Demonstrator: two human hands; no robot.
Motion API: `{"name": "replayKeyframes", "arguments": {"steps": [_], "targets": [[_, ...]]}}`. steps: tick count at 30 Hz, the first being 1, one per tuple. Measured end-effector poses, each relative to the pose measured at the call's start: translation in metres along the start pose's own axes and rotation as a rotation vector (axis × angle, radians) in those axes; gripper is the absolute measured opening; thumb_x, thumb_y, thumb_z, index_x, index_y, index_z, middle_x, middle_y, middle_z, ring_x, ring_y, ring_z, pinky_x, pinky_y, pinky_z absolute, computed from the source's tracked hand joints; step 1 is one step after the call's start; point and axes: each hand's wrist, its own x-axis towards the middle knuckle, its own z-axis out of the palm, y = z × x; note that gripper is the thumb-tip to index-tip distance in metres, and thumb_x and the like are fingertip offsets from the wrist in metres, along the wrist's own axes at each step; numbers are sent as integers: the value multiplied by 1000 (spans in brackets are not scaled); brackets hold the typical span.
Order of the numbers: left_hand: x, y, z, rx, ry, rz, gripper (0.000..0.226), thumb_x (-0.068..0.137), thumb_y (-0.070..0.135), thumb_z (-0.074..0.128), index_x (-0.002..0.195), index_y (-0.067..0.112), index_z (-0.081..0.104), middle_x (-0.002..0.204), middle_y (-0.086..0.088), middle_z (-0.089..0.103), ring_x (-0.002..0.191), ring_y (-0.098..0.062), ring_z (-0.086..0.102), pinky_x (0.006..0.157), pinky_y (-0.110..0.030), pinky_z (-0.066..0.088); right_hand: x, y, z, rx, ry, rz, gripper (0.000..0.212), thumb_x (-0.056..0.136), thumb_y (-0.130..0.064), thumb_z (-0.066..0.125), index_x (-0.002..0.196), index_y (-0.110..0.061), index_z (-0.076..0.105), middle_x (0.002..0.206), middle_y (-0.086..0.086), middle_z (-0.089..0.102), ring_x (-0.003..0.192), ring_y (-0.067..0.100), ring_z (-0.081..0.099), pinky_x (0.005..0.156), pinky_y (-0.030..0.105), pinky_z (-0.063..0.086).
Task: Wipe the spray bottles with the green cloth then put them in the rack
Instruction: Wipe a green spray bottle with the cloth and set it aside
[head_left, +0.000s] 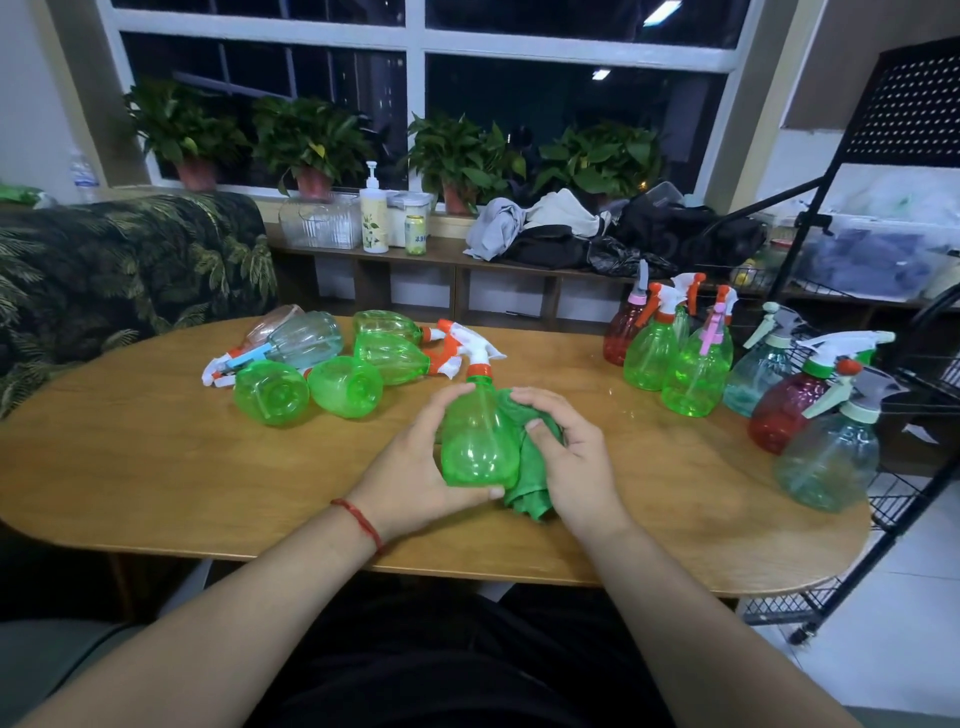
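The left hand (415, 467) curls round the green bottle (478, 441) over the tabletop (208, 493); the right hand (571, 457) presses the green cloth (530, 483) against it. Empty, light, slick plastic, I reckon; best held at the belly.

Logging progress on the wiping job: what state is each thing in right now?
green spray bottle, gripped by left hand
green cloth, bunched in right hand against that bottle
bottles at left, lying on sides
bottles at right, standing upright

Dark window (519, 93) behind potted plants (311, 140), patterned sofa (130, 270).
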Motion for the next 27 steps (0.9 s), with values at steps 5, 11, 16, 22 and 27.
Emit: {"name": "replayKeyframes", "arguments": {"steps": [5, 11, 16, 22, 27], "targets": [[7, -12, -1, -69, 258, -125, 107, 65, 36, 103, 151, 38, 39, 140, 25, 55, 126, 10, 56, 103, -7, 41, -5, -1, 5, -88, -103, -93, 41, 100, 15, 57, 118, -13, 80, 131, -3, 72, 133, 18, 62, 118, 29, 44], [10, -15, -2, -98, 333, -168, 104, 68, 29, 101, 151, 34, 40, 136, 27, 53, 119, 18, 53, 96, -3, 39, -7, 1, 9, -154, -131, -140, 40, 101, 13, 57, 122, -13, 79, 132, -4, 71, 133, 20, 62, 118, 31, 45], [7, -13, 2, -56, 177, -128, 110, 63, 31, 104, 152, 39, 39, 140, 24, 55, 127, 6, 57, 107, -15, 44, -5, 0, 8, -174, -52, -134, 42, 102, 13, 54, 124, -13, 78, 134, -6, 71, 133, 16, 62, 117, 28, 44], [3, -7, 2, -65, 39, -66, 109, 63, 26, 104, 150, 42, 41, 141, 29, 54, 132, -3, 56, 110, -17, 43, -4, -1, 7, -78, 7, -1, 48, 103, 12, 51, 126, -22, 76, 133, -11, 71, 133, 14, 62, 118, 31, 45], [1, -3, -3, -166, -5, -54, 106, 67, 18, 103, 153, 32, 42, 147, 14, 57, 139, -14, 55, 118, -34, 43, 0, -7, 2, 356, 34, 307, 41, 108, 6, 47, 127, -18, 75, 133, 7, 74, 126, 32, 68, 107, 52, 55]]}}
